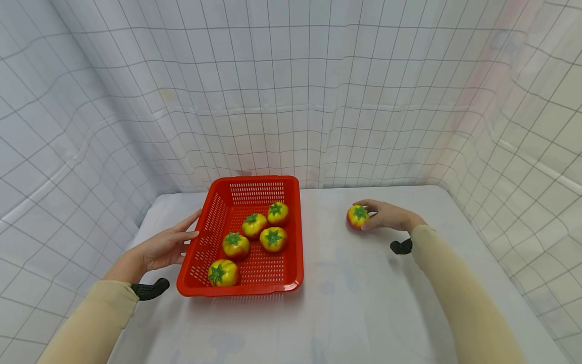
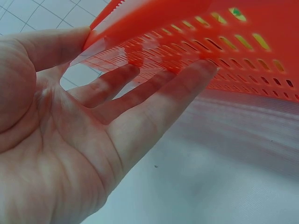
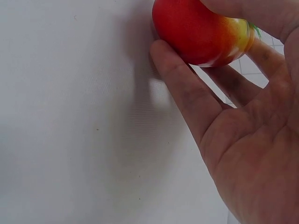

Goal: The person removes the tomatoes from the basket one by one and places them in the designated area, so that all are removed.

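Observation:
My right hand (image 1: 386,216) grips a toy tomato (image 1: 357,216), red and yellow with a green star-shaped leaf top, over the right part of the table. In the right wrist view its red underside faces the camera, with the thumb on one side and the fingers (image 3: 187,88) on the other. At the left, my left hand (image 1: 164,247) rests against the outer left side of a red plastic basket (image 1: 300,242). Its thumb is at the rim and its rather straight fingers (image 2: 154,102) lie along the slotted wall. Several similar toy tomatoes (image 1: 273,239) lie in the basket.
The basket stands on a white-covered table (image 1: 345,303), left of the middle. White curtains (image 1: 282,91) with a dark grid pattern hang behind the table and along both sides. A black strap piece (image 1: 151,289) sticks out at the left wrist, another (image 1: 402,246) at the right.

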{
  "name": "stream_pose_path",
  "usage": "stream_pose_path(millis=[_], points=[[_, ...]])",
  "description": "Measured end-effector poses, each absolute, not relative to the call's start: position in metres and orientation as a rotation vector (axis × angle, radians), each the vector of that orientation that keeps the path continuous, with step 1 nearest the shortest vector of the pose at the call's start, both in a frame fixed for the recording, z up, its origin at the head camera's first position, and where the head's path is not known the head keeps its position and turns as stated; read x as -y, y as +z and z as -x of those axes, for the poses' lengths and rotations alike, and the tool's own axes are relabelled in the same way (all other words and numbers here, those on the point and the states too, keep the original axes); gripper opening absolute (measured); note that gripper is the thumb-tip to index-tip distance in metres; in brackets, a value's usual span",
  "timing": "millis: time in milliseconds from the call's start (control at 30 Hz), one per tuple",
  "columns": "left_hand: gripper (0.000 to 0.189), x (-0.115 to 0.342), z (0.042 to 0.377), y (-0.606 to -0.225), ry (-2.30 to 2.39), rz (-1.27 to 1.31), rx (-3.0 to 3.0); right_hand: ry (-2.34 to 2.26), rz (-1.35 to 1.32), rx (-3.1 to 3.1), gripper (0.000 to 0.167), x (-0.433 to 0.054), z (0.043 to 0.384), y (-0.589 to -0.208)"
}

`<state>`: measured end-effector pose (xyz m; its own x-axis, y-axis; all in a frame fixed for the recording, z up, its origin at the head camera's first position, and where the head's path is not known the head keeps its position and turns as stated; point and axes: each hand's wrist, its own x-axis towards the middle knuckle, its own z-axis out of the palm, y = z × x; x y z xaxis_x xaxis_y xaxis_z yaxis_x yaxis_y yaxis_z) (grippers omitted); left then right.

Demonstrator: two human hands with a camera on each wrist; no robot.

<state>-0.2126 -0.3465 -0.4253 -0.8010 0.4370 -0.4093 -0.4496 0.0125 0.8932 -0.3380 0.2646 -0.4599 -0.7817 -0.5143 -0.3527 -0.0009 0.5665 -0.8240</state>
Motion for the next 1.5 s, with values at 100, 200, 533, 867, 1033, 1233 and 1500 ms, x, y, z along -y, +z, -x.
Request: stream_pose_path(millis=[100,200,533,867,1033,1233,1500], points=[[0.069,0.3470,0.2124,-0.4255,1.851,0.002,-1.678,-1.176,0.400,-2.218,0.084,-0.2642,0.3371,-0.4599],[0.070,0.3475,0.2123,-0.4255,1.851,-0.001,-1.674,-1.181,0.386,-2.211,0.084,-0.2637,0.3365,-0.4601],[0.070,0.3477,0.2130,-0.4251,1.842,-0.009,-1.679,-1.159,0.386,-2.233,0.083,-0.2654,0.3372,-0.4619],[0.070,0.3469,0.2127,-0.4253,1.849,-0.011,-1.668,-1.137,0.393,-2.228,0.085,-0.2650,0.3387,-0.4630],[0.070,0.3470,0.2126,-0.4258,1.851,-0.007,-1.667,-1.136,0.389,-2.219,0.085,-0.2651,0.3397,-0.4639],[0.070,0.3467,0.2123,-0.4252,1.857,0.029,-1.672,-1.148,0.358,-2.188,0.085,-0.2654,0.3395,-0.4636],[0.070,0.3459,0.2128,-0.4250,1.848,0.006,-1.684,-1.176,0.322,-2.158,0.087,-0.2649,0.3398,-0.4652]])
